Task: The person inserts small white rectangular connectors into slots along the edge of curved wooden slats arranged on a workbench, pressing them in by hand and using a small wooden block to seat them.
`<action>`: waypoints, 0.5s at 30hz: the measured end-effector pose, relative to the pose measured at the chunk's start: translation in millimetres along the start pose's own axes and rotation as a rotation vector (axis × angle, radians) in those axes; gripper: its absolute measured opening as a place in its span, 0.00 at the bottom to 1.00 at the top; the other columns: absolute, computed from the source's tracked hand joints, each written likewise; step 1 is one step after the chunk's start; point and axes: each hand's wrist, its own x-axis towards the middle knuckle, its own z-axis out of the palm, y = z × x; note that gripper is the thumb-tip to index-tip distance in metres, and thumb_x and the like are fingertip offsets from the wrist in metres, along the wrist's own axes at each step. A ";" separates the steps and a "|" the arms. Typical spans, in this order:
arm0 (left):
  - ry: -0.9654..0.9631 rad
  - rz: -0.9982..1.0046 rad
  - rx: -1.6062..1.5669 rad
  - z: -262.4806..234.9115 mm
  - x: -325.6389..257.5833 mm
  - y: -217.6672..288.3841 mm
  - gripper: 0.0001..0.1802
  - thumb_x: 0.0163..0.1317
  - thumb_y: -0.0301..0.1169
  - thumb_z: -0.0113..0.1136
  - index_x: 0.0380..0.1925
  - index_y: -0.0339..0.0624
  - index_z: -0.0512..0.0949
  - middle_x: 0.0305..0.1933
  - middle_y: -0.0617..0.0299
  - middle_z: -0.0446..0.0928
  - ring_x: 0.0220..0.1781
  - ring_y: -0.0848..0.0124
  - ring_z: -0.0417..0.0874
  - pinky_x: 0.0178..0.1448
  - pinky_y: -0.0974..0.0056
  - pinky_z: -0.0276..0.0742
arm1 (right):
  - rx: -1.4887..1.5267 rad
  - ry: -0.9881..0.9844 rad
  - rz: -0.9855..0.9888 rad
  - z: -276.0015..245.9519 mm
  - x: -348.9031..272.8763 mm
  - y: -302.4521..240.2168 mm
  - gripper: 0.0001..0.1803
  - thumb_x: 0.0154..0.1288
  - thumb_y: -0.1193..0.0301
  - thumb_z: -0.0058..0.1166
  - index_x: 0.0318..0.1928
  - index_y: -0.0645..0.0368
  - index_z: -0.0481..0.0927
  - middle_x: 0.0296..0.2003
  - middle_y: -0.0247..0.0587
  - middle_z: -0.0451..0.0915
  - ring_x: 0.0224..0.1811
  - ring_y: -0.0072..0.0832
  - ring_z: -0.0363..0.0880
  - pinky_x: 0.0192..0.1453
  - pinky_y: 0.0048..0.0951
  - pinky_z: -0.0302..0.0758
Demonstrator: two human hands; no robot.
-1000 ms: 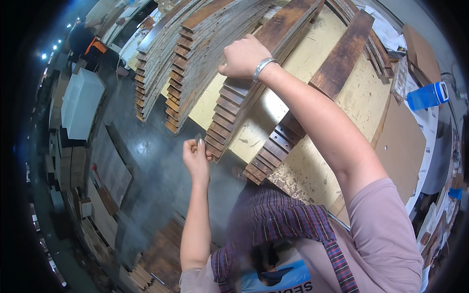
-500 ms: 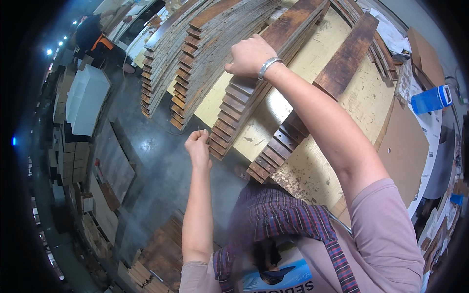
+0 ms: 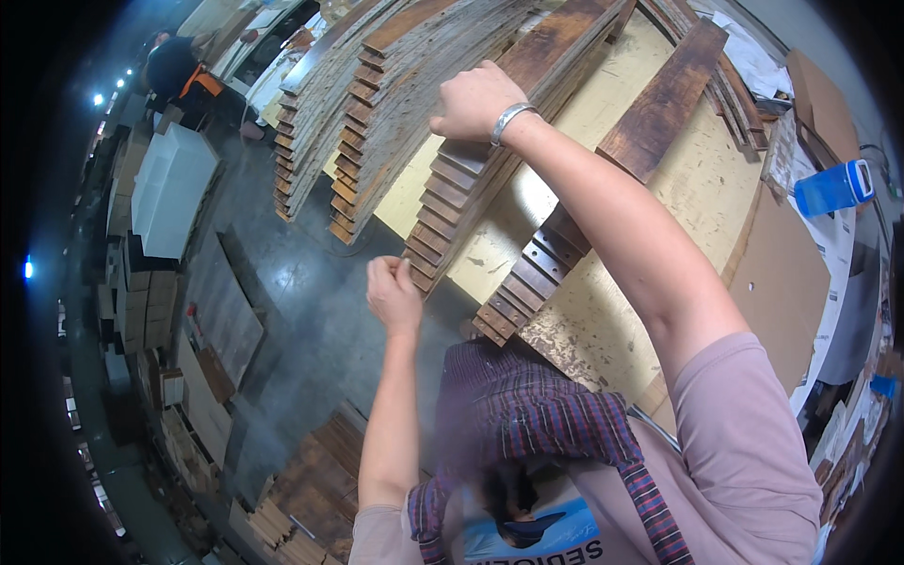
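Note:
My left hand (image 3: pixel 394 294) is closed in a pinch at the near end of a stack of brown wooden boards (image 3: pixel 443 212), whose ends fan out like steps. Whatever its fingers hold is too small or hidden to make out. Over the upper part of the same stack my right hand (image 3: pixel 480 105) is curled shut, a silver bracelet on its wrist; its fingertips are hidden beneath it. To the right of this stack, a shorter row of brown boards with small dark holes (image 3: pixel 532 278) juts over the worktable's near edge, partly under my right forearm.
More fanned stacks of boards (image 3: pixel 350 160) lie at the left on the pale yellow worktable (image 3: pixel 702 212). A single brown board (image 3: pixel 664 104) rests to the right, near a blue jug (image 3: pixel 833 190) and cardboard (image 3: pixel 777 292). Another person (image 3: pixel 179 71) is at far left, beyond white panels (image 3: pixel 169 193).
My left hand has moved slightly right, up against the board ends, and turned its back more toward view. My right hand has barely shifted, a little left and up.

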 end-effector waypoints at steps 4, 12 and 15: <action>0.036 0.019 0.053 3.3 7.3 -16.9 0.09 0.64 0.30 0.64 0.32 0.42 0.73 0.35 0.55 0.74 0.38 0.50 0.78 0.41 0.49 0.72 | -0.002 -0.021 0.008 0.7 0.9 -0.2 0.24 0.61 0.52 0.52 0.31 0.61 0.89 0.33 0.56 0.87 0.41 0.44 0.87 0.63 0.40 0.73; 0.006 0.087 -0.021 4.7 -0.8 -10.9 0.08 0.64 0.28 0.64 0.33 0.40 0.73 0.35 0.53 0.73 0.37 0.49 0.77 0.41 0.49 0.71 | -0.020 -0.002 -0.006 0.9 0.1 -0.3 0.25 0.61 0.51 0.53 0.30 0.62 0.88 0.31 0.54 0.87 0.39 0.45 0.87 0.61 0.40 0.74; 0.020 0.159 -0.027 3.7 -3.0 -7.1 0.08 0.64 0.28 0.63 0.33 0.39 0.72 0.34 0.53 0.73 0.37 0.49 0.77 0.41 0.48 0.71 | -0.017 0.026 -0.013 2.2 2.2 3.6 0.25 0.61 0.51 0.53 0.30 0.62 0.88 0.31 0.54 0.87 0.39 0.45 0.87 0.61 0.40 0.74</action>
